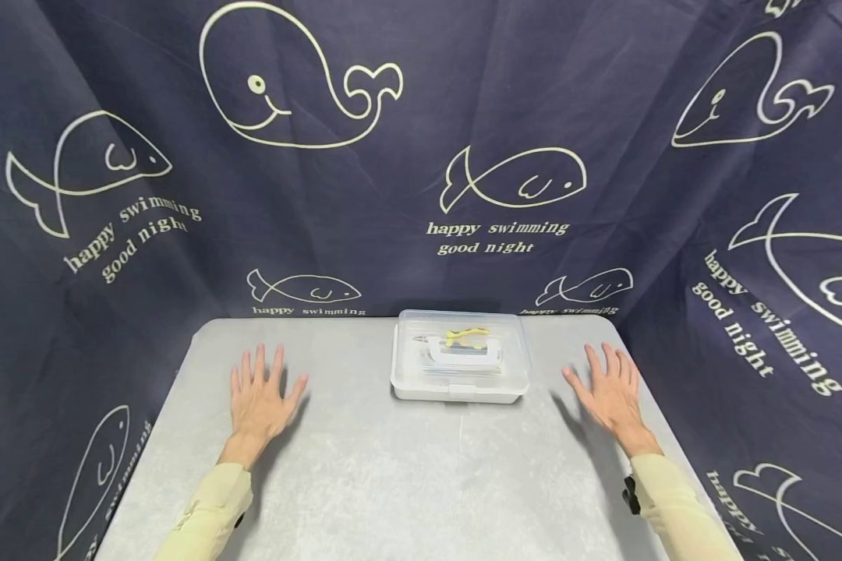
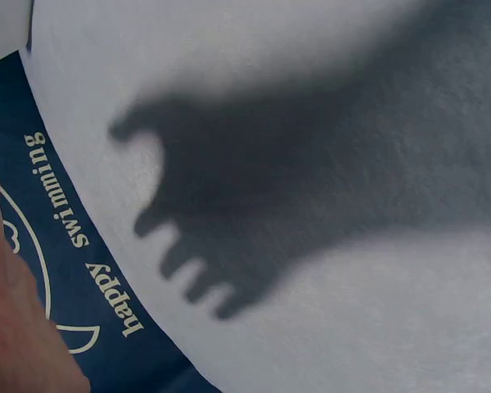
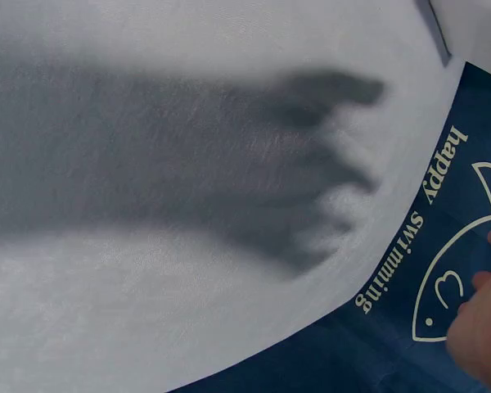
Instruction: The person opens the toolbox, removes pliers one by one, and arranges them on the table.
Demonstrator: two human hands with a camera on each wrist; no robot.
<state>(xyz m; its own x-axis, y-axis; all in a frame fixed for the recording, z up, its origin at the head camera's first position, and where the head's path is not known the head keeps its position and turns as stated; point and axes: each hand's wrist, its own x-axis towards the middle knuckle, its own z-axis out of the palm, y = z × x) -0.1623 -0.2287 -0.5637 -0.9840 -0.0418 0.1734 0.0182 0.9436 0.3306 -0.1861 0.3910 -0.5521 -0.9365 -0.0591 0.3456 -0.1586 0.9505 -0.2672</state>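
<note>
A clear plastic box (image 1: 407,366) with a lidded top and a white handle (image 1: 463,357) stands at the back middle of the table. Through its lid shows a yellow-handled tool (image 1: 467,335), resembling pliers. My left hand (image 1: 258,401), fingers spread and holding nothing, hovers left of the box. To the box's right my right hand (image 1: 609,389) is likewise spread, with nothing in it. Each hand throws a shadow on the tabletop. Only part of the left hand (image 2: 20,319) shows in the left wrist view, and part of the right hand (image 3: 483,319) in the right wrist view.
A light grey table (image 1: 421,483) spreads beneath both hands. Dark blue cloth (image 1: 393,202) printed with white whales, fish and lettering hangs behind it and along both sides. The box stands close to the table's back edge.
</note>
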